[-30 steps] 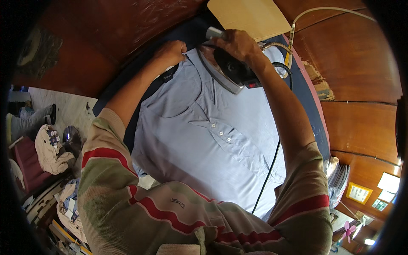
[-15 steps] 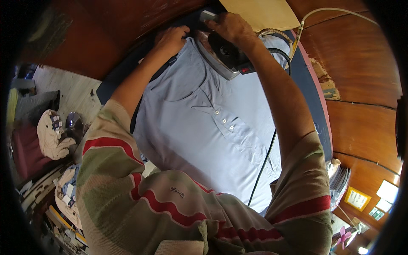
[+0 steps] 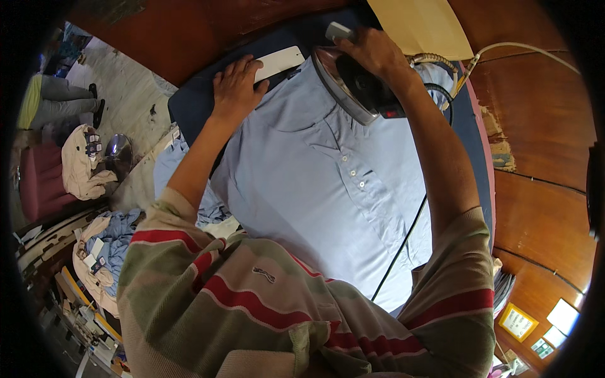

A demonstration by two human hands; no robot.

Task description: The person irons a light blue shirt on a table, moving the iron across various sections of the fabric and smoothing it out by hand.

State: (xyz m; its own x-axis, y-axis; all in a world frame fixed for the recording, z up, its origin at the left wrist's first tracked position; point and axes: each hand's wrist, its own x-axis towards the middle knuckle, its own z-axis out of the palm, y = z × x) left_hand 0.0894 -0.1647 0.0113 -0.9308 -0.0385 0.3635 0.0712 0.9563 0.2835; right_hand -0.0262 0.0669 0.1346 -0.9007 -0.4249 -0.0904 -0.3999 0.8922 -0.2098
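Observation:
A light blue shirt point(image 3: 296, 201) with a short row of white buttons lies spread on the dark ironing board point(image 3: 192, 104). My right hand point(image 3: 378, 55) is wrapped round the handle of a steam iron point(image 3: 353, 88). The iron rests on the upper part of the shirt, right of the neckline. My left hand point(image 3: 236, 88) lies flat with its fingers spread, at the shirt's far left edge. Its fingertips are beside or on a long white card point(image 3: 280, 63) with a small hole; whether they touch it I cannot tell.
A black cord point(image 3: 402, 242) runs across the shirt, and a braided hose point(image 3: 435, 58) leads off the iron. Brown board point(image 3: 419, 28) stands at the back. Wood panels point(image 3: 535, 120) close off the right. Clothes point(image 3: 120, 236) are heaped at the left; a person's legs point(image 3: 66, 101) show beyond.
My left hand has left the shirt's neckline and opened out flat, and the white card has come into sight. The whole view has shifted slightly. My right hand stays on the iron.

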